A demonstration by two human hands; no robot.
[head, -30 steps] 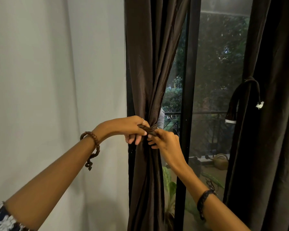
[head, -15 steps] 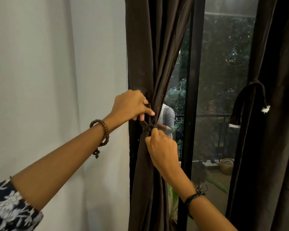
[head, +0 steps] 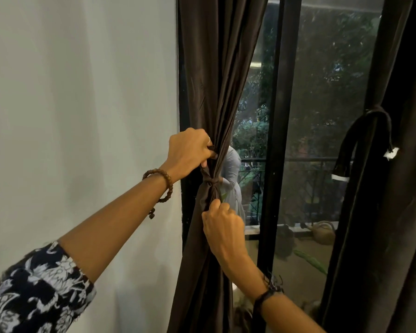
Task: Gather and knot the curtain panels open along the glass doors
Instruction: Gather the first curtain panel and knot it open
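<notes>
A dark brown curtain panel (head: 211,68) hangs at the left edge of the glass door (head: 322,116), gathered into a bunch with a knot (head: 211,182) at mid height. My left hand (head: 189,152) grips the fabric just above the knot. My right hand (head: 222,225) pinches the fabric just below it. A second dark curtain panel (head: 399,212) on the right is gathered by a looped tie (head: 360,135).
A white wall (head: 82,116) fills the left side. A black door frame post (head: 273,140) stands just right of the knotted panel. Through the glass, a person in white (head: 233,179), a balcony railing (head: 298,162), plants and a watering can (head: 323,233) are visible.
The tie was held level between both hands a second ago. My left hand has since risen and my right has dropped, pulling apart, and the knot now sits tight between them.
</notes>
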